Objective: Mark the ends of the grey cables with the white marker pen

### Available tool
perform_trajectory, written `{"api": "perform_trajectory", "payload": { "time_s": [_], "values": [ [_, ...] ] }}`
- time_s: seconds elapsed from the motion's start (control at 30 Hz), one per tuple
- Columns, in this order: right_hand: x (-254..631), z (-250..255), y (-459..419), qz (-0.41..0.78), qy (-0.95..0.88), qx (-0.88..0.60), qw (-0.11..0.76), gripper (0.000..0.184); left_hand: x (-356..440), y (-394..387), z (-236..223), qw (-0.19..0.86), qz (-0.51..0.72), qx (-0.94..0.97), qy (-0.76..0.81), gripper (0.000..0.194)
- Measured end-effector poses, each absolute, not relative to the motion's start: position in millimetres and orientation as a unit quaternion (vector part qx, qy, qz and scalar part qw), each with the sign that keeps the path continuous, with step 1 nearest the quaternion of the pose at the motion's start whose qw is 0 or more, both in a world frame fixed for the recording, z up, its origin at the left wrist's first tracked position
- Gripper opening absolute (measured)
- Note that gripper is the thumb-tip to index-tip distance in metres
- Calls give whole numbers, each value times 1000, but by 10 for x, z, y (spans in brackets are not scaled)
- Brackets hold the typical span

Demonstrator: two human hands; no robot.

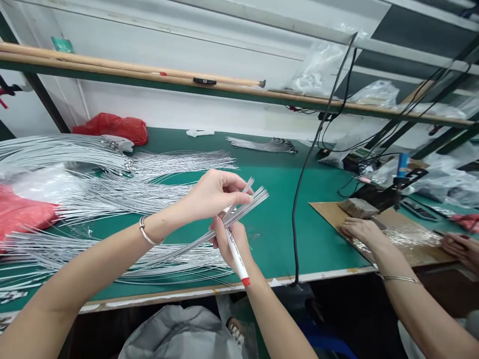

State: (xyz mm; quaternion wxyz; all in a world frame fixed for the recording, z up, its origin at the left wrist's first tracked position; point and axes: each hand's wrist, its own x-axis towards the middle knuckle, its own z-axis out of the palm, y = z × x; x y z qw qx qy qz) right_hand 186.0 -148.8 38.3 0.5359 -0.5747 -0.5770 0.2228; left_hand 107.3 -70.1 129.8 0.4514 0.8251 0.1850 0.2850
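Observation:
My left hand (217,193) is closed, thumb and fingers pinching a few grey wires near their ends. Just below it my right hand (236,243) wraps round a thicker bundle of thin grey wires (249,205), whose ends point up to the right. A white marker pen (236,254) with a red end also sits in my right hand, slanting down over the wrist. The bundle runs back down to the left over more loose wires (194,257) lying along the front of the green table (269,249).
Several wire piles (142,192) cover the left side, beside red plastic bags (112,128). A short wire bunch (262,144) lies at the back. A black cable (299,189) hangs down to the front edge. At right, a co-worker's hands (361,230) work over cardboard (329,212).

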Motion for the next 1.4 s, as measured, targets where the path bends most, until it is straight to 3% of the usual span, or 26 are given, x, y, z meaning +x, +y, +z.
{"api": "perform_trajectory", "payload": {
  "time_s": [0.47, 0.73, 0.97, 1.4],
  "values": [
    [1856, 338, -1541, 230, -545, -600, 539, 42, 1037, -770, 1235, 532, 285, 775, 184, 20],
    [1851, 336, -1582, 241, -523, -598, 557, 43, 1053, -829, 1198, 636, 295, 688, 188, 17],
    [1855, 325, -1597, 246, -520, -587, 570, 41, 1064, -804, 1121, 592, 358, 704, 159, 15],
    [1957, 189, -1506, 281, -588, -555, 517, 26, 1126, -738, 1133, 558, 118, 820, 49, 19]
  ]
}}
